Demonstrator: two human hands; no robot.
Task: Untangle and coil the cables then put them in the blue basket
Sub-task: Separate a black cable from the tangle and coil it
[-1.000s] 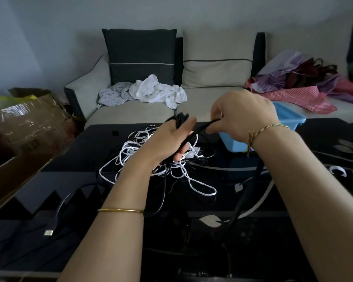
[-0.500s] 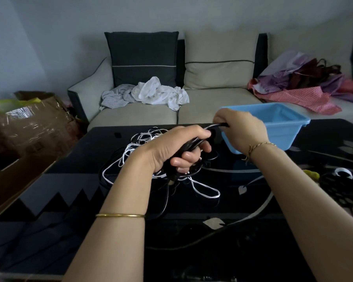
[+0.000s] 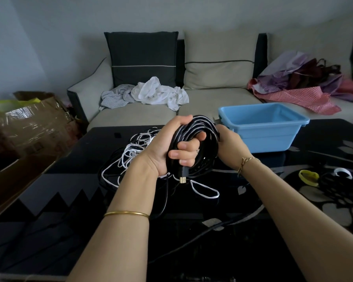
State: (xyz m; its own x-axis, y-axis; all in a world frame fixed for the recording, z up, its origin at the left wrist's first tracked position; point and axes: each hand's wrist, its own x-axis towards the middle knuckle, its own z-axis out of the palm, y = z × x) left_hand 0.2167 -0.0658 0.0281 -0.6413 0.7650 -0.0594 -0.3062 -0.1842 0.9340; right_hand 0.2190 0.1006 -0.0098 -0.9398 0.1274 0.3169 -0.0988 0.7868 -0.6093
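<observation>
The black cable [image 3: 200, 127], a loose bundle half a second ago, is now a full coil raised just left of the basket [image 3: 263, 137], gripped by the left hand [image 3: 163, 147] and steadied by the right hand [image 3: 230, 145], so binning looks close, though the white cable [image 3: 130, 151] lies tangled on the table [image 3: 293, 220].

Blue basket [image 3: 263, 139] open from above
White cable tangle [image 3: 128, 153] covers the bench [image 3: 69, 200] at left; yellow ring [image 3: 308, 176] lies far right.

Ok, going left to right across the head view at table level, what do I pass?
Cardboard box → white cable tangle → left hand → black cable coil → right hand → blue basket → yellow band.
</observation>
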